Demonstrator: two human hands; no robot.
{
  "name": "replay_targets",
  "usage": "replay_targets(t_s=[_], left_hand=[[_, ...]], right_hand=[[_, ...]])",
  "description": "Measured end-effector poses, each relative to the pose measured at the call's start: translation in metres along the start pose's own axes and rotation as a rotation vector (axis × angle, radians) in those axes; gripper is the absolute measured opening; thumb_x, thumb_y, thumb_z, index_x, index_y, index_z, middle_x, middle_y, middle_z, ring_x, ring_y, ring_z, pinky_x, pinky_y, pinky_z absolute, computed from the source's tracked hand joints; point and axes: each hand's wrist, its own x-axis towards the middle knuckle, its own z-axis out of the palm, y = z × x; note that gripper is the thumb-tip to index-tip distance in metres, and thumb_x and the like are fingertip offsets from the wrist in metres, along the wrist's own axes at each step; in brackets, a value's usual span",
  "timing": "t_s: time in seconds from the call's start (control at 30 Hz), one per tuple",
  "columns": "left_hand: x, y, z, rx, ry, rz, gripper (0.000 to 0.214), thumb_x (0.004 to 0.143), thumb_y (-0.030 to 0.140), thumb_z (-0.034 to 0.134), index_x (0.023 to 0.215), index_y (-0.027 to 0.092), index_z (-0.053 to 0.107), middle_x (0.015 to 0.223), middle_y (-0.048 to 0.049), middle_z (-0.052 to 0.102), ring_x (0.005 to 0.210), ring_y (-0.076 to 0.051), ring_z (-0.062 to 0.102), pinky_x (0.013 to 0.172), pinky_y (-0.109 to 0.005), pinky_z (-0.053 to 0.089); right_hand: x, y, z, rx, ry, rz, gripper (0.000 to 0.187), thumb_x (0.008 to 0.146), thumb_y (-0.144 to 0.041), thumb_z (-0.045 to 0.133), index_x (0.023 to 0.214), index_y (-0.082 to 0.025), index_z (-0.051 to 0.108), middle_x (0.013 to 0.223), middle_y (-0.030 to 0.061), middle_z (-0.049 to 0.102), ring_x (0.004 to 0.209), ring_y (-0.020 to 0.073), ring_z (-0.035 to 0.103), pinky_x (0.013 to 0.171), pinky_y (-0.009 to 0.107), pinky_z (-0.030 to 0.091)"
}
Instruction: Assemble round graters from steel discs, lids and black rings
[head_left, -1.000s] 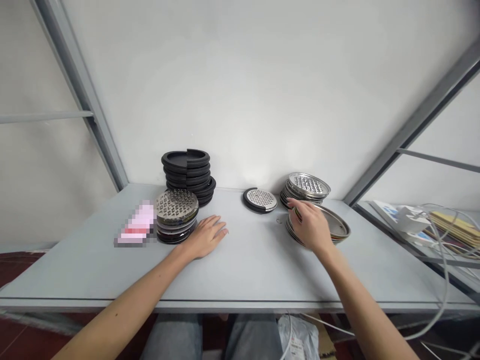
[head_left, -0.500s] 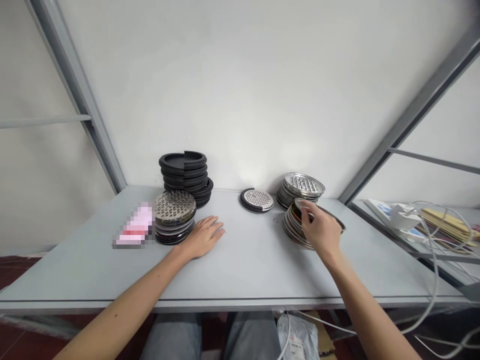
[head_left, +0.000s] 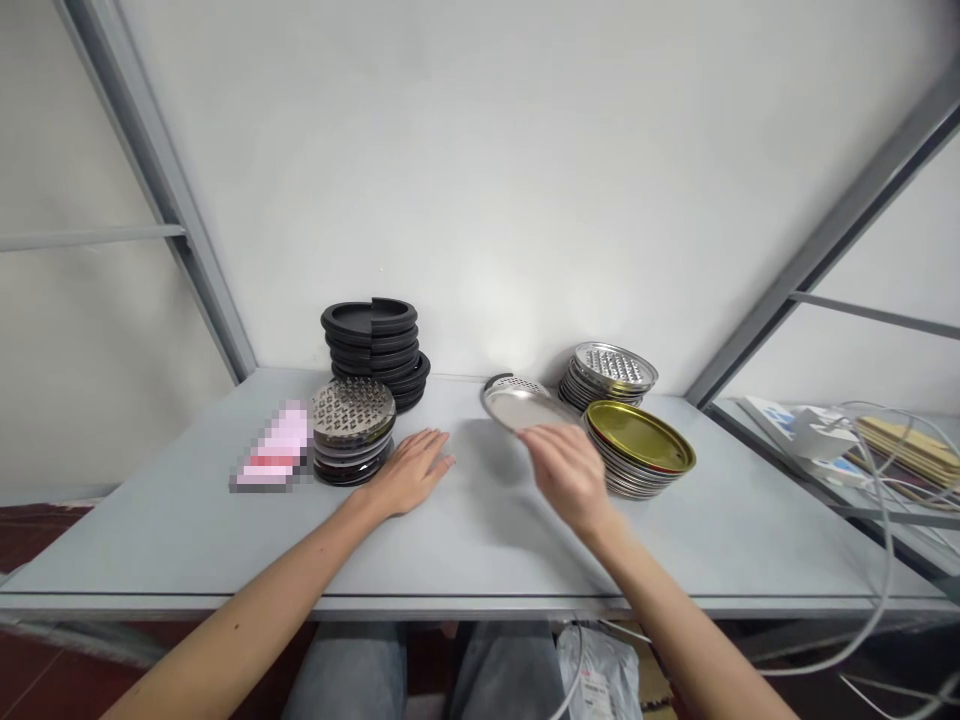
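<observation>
In the head view, the right hand (head_left: pixel 570 478) is gripping a metal disc (head_left: pixel 521 406) by its near edge, holding it tilted above the table (head_left: pixel 480 540) at the frame's centre, just left of a gold-topped stack of lids (head_left: pixel 641 440). The left hand (head_left: pixel 411 472) is lying flat, fingers apart, holding nothing, beside a stack of perforated discs (head_left: pixel 352 425) at centre left.

Right hand lifts a disc off the stack

The right hand (head_left: pixel 570 475) is no longer at the stack of lids (head_left: pixel 645 475) on the right; it is now nearer the middle of the table, pinching a plain metal disc (head_left: pixel 521 408) tilted in the air. The disc now partly covers the black-rimmed strainer (head_left: pixel 516 382) behind it. With that disc gone, the stack's top shows a gold-coloured lid (head_left: pixel 637 435).
</observation>
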Motion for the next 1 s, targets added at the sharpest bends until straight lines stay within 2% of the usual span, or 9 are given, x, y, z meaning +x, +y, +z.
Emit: replay_targets(t_s=[0.07,0.13,0.23,0.33,0.47,0.57,0.7,0.83,1.0], left_hand=[[0.0,0.0,0.001,-0.035,0.04,0.003,0.058,0.098,0.046,0.023,0.144,0.01,0.029,0.147,-0.0147,0.036,0.137,-0.023,0.031,0.113,-0.039,0.024],[0.0,0.0,0.002,-0.061,0.066,0.007,0.058,0.099,0.042,0.021,0.146,0.009,0.021,0.15,-0.0157,0.03,0.138,-0.023,0.029,0.113,-0.038,0.025],[0.0,0.0,0.003,-0.066,0.056,-0.004,0.061,0.098,0.042,0.024,0.147,0.006,0.016,0.152,-0.0183,0.025,0.14,-0.024,0.026,0.113,-0.039,0.024],[0.0,0.001,0.002,-0.054,0.044,-0.01,0.067,0.096,0.046,0.032,0.148,0.009,0.014,0.153,-0.0175,0.02,0.142,-0.026,0.02,0.113,-0.041,0.023],[-0.002,0.003,-0.001,-0.046,-0.004,-0.016,0.074,0.091,0.053,0.04,0.148,0.012,0.016,0.154,-0.0168,0.018,0.142,-0.028,0.017,0.113,-0.043,0.022],[-0.003,0.003,-0.002,-0.041,-0.033,-0.015,0.08,0.086,0.059,0.047,0.148,0.016,0.019,0.155,-0.0156,0.016,0.142,-0.03,0.014,0.113,-0.045,0.021],[-0.002,0.001,-0.001,-0.011,-0.054,-0.01,0.071,0.087,0.06,0.044,0.142,0.016,0.035,0.154,-0.0145,0.022,0.143,-0.03,0.014,0.114,-0.046,0.02],[0.0,-0.002,0.002,-0.007,-0.045,-0.013,0.062,0.092,0.057,0.036,0.139,0.016,0.039,0.153,-0.0129,0.025,0.143,-0.028,0.016,0.114,-0.045,0.02],[0.001,-0.001,0.001,-0.035,-0.001,-0.035,0.053,0.094,0.052,0.035,0.13,0.016,0.049,0.149,-0.013,0.033,0.141,-0.028,0.022,0.113,-0.045,0.024]], right_hand=[[-0.002,-0.017,0.019,0.09,-0.083,-0.055,0.027,0.088,-0.007,0.045,0.105,-0.016,0.063,0.091,0.0094,0.071,0.085,0.0198,0.064,0.074,0.034,0.047],[-0.004,-0.025,0.035,0.141,-0.135,-0.04,0.03,0.089,-0.007,0.041,0.106,-0.017,0.063,0.091,0.0095,0.071,0.082,0.0196,0.063,0.072,0.035,0.047],[-0.008,-0.026,0.05,0.202,-0.207,0.015,0.032,0.091,-0.01,0.038,0.107,-0.02,0.064,0.092,0.0091,0.071,0.084,0.0201,0.063,0.073,0.035,0.048],[-0.013,-0.022,0.056,0.252,-0.269,0.041,0.031,0.092,-0.012,0.038,0.107,-0.021,0.064,0.095,0.0087,0.071,0.086,0.02,0.064,0.075,0.036,0.048],[-0.019,-0.021,0.06,0.289,-0.339,0.103,0.025,0.093,-0.017,0.041,0.103,-0.02,0.065,0.091,0.0079,0.071,0.082,0.019,0.063,0.076,0.035,0.047],[-0.017,-0.021,0.063,0.335,-0.443,0.118,0.023,0.093,-0.021,0.044,0.105,-0.019,0.063,0.083,0.0073,0.07,0.078,0.0187,0.063,0.08,0.034,0.047],[-0.007,-0.011,0.064,0.388,-0.57,0.074,0.024,0.091,-0.023,0.046,0.107,-0.018,0.063,0.083,0.0076,0.069,0.08,0.0194,0.063,0.082,0.035,0.047],[-0.004,0.013,0.064,0.339,-0.51,0.262,0.025,0.091,-0.026,0.045,0.105,-0.018,0.064,0.099,0.0099,0.069,0.094,0.0223,0.061,0.087,0.038,0.046],[-0.022,0.031,0.066,0.3,-0.497,0.49,0.028,0.088,-0.031,0.049,0.107,-0.017,0.063,0.116,0.0119,0.063,0.109,0.0252,0.056,0.095,0.042,0.043]])
